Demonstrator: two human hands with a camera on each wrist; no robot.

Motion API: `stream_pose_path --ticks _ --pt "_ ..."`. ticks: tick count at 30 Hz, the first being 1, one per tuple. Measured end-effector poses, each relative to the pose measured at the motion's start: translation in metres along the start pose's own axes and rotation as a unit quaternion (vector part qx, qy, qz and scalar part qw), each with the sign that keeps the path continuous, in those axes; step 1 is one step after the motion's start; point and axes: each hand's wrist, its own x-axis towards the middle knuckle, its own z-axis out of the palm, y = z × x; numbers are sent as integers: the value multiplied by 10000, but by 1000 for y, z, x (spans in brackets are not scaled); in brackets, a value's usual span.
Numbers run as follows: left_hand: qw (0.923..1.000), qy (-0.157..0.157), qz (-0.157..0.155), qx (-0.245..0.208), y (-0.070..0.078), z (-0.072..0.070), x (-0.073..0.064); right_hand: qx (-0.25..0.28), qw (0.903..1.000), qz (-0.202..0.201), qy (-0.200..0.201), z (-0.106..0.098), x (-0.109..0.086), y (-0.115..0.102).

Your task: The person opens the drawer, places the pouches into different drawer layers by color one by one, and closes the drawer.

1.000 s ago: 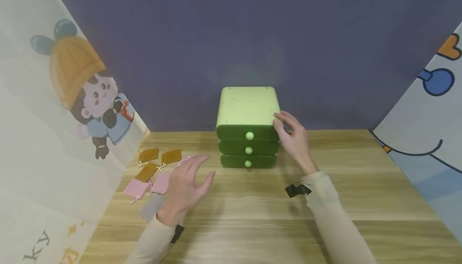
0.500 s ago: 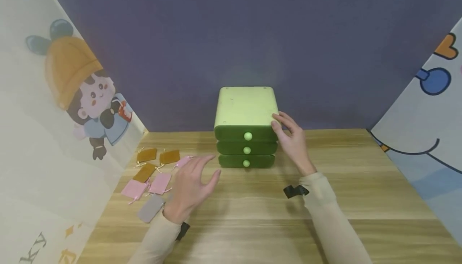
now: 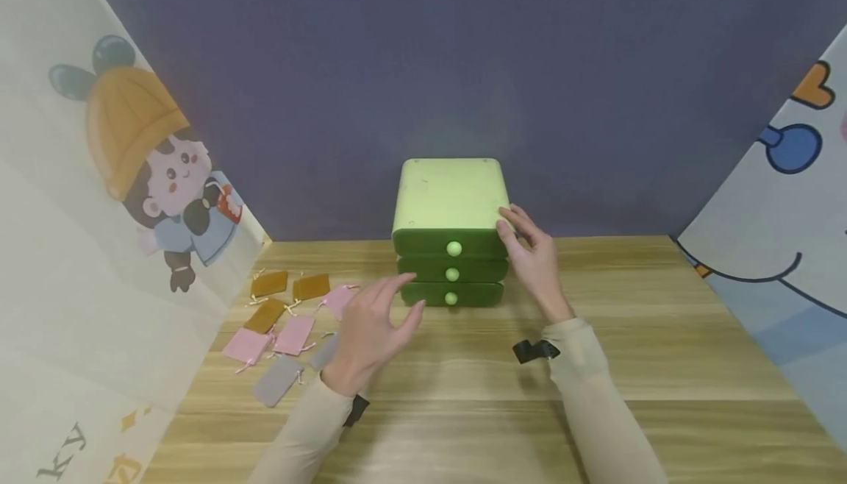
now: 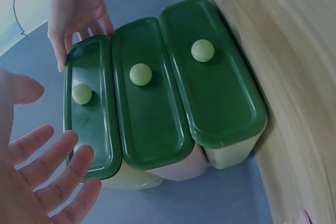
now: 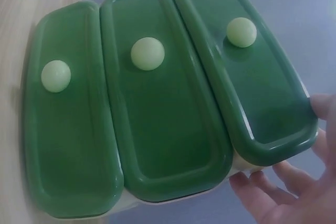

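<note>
A small chest of drawers (image 3: pixel 452 197), light green with three dark green drawer fronts and round pale knobs, stands near the back wall. All three drawers look pushed in. My right hand (image 3: pixel 537 263) holds its upper right front corner, the thumb at the top drawer's end and the fingers along the side, as the right wrist view shows. In front of the chest and to its left, my left hand (image 3: pixel 370 337) hovers with fingers spread and nothing in it. The top drawer's knob (image 4: pixel 82 94) is the nearest knob to that hand in the left wrist view.
Several small drawstring pouches lie on the wooden table (image 3: pixel 463 410) at left: mustard ones (image 3: pixel 265 315), pink ones (image 3: pixel 294 335) and grey ones (image 3: pixel 277 381). My left forearm partly overlaps one grey pouch. A dark blue wall (image 3: pixel 450 65) stands behind, with printed panels at both sides.
My left hand has moved right and forward, closer to the drawers, uncovering a pink pouch and part of a grey one. The right hand has stayed at the chest's corner.
</note>
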Motion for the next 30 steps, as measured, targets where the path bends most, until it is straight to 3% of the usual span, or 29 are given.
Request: stream_pose_path --ticks 7,11,17,30 --pt "9998 -58 -95 -159 5 10 10 73 9999 70 34 0 -1 1" --pt "9994 72 -71 -323 6 14 14 0 9999 90 -46 0 -3 0" --pt "9987 247 -284 -355 2 13 21 1 9999 90 -122 1 -4 -1" --pt "9973 140 -433 -570 2 21 36 11 9999 70 -118 2 -4 2"
